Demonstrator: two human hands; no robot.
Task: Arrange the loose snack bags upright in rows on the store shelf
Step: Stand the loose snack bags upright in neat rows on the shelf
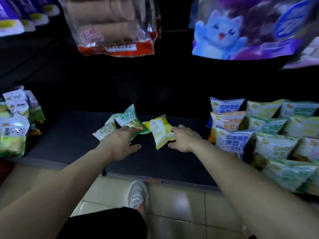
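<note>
Now L hand (pixel 120 143), R hand (pixel 183 139) touch blurry-labelled loose bags (pixel 159 131).

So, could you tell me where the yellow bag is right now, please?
In the head view, the yellow bag lies on the shelf, directly right of the green bags and just left of the right hand.

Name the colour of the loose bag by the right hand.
The bag is yellow and white; head view.
</note>
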